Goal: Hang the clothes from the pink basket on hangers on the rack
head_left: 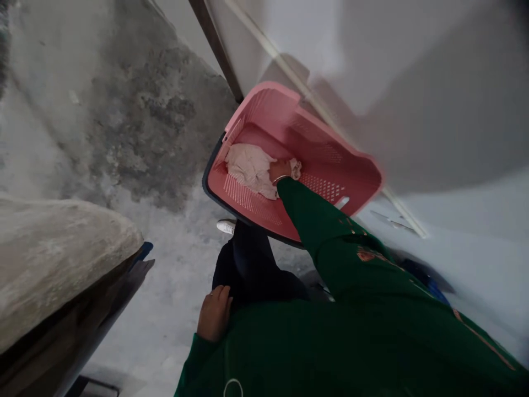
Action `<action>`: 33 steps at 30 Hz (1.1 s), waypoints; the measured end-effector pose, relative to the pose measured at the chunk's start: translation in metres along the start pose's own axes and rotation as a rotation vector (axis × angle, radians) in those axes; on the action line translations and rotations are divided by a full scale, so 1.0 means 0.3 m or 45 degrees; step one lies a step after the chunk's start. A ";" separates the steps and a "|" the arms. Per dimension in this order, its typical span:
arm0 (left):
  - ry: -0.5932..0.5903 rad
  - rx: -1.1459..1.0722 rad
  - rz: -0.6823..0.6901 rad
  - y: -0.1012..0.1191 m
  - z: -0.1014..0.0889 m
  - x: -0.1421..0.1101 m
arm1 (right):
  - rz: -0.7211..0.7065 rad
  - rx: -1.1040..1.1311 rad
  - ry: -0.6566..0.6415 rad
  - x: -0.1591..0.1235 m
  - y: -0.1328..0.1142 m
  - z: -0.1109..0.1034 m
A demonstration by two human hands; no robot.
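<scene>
beneath the curled fingers of our right hand (282,171): one crumpled pale pink cloth (248,168), held, in a tilted pink perforated plastic basket (264,91); left hand (215,314), loosely curled, empty.

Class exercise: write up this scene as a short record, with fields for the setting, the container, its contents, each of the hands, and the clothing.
Setting: mottled grey concrete surface
Container: pink perforated plastic basket, tilted, with a dark outer edge
Contents: crumpled pale pink cloth
Right hand: right hand inside the basket, on the cloth, a thin bangle at the wrist
Left hand: left hand outside the basket, against the dark trousers
Clothing: dark green long sleeve with orange markings; white shoe
</scene>
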State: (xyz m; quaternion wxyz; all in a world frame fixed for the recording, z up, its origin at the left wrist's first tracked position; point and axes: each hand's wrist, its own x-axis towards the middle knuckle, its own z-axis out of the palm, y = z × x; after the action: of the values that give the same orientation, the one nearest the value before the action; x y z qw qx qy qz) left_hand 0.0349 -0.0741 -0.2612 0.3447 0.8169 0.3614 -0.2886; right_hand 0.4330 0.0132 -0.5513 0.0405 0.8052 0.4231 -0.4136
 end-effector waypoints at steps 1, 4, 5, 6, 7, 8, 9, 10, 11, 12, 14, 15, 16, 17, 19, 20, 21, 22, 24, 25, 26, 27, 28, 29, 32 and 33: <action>-0.008 -0.015 0.006 0.006 -0.022 0.006 | 0.032 -0.028 -0.009 -0.027 -0.008 -0.020; -0.039 -0.029 0.035 0.032 -0.099 0.024 | 0.072 -0.079 0.000 -0.134 -0.033 -0.123; -0.043 -0.019 0.039 0.042 -0.126 0.028 | 0.063 -0.084 0.015 -0.178 -0.040 -0.169; -0.037 -0.003 0.040 0.053 -0.153 0.031 | 0.044 -0.080 0.041 -0.226 -0.047 -0.217; -0.022 0.014 0.043 0.064 -0.178 0.032 | 0.017 -0.050 0.077 -0.276 -0.053 -0.264; 0.001 0.027 0.050 0.074 -0.202 0.031 | -0.018 0.026 0.125 -0.328 -0.059 -0.309; 0.028 0.032 0.061 0.082 -0.225 0.029 | -0.052 0.177 0.189 -0.383 -0.066 -0.349; 0.054 0.025 0.074 0.090 -0.246 0.025 | -0.085 0.377 0.259 -0.440 -0.075 -0.385; 0.079 0.003 0.087 0.096 -0.267 0.022 | -0.114 0.584 0.326 -0.500 -0.086 -0.417; 0.108 -0.038 0.095 0.102 -0.287 0.019 | -0.140 0.780 0.380 -0.562 -0.102 -0.445; 0.191 -0.206 0.100 0.115 -0.329 0.019 | -0.214 1.092 0.426 -0.698 -0.151 -0.501; 0.247 -0.345 0.101 0.123 -0.352 0.022 | -0.287 1.207 0.409 -0.769 -0.185 -0.531; 0.302 -0.524 0.103 0.134 -0.378 0.028 | -0.390 1.305 0.363 -0.843 -0.226 -0.563; 0.346 -0.746 0.110 0.147 -0.408 0.036 | -0.528 1.398 0.284 -0.917 -0.274 -0.596; 0.381 -1.273 0.145 0.180 -0.476 0.049 | -0.888 1.417 0.024 -1.056 -0.379 -0.662; 0.377 -1.543 0.173 0.197 -0.515 0.052 | -1.101 1.354 -0.162 -1.118 -0.433 -0.690; 0.372 -1.782 0.202 0.213 -0.554 0.050 | -1.300 1.259 -0.360 -1.172 -0.485 -0.712; 0.396 -1.971 0.215 0.226 -0.592 0.044 | -1.473 1.141 -0.554 -1.217 -0.533 -0.727; 0.499 -2.176 0.201 0.241 -0.658 0.016 | -1.677 0.877 -0.822 -1.279 -0.610 -0.734; 0.563 -2.202 0.181 0.243 -0.683 -0.005 | -1.713 0.753 -0.866 -1.296 -0.638 -0.729; 0.622 -2.189 0.167 0.241 -0.701 -0.030 | -1.725 0.644 -0.859 -1.307 -0.658 -0.723; 0.673 -2.145 0.165 0.235 -0.712 -0.058 | -1.734 0.552 -0.826 -1.313 -0.671 -0.718; 0.711 -2.077 0.180 0.227 -0.716 -0.088 | -1.747 0.476 -0.790 -1.315 -0.677 -0.717; 0.748 -2.000 0.207 0.216 -0.715 -0.121 | -1.766 0.415 -0.760 -1.316 -0.678 -0.723; 0.869 -1.773 0.306 0.174 -0.689 -0.223 | -1.728 0.409 -0.580 -1.327 -0.665 -0.782; 0.919 -1.722 0.323 0.161 -0.678 -0.257 | -1.665 0.496 -0.436 -1.337 -0.663 -0.811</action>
State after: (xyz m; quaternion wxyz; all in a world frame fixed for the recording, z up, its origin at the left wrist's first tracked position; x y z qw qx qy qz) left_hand 0.0740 0.0285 -0.0673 0.6596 0.5076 0.4527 0.3200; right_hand 0.3242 -0.0187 -0.0545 -0.2953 0.3016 0.7264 -0.5424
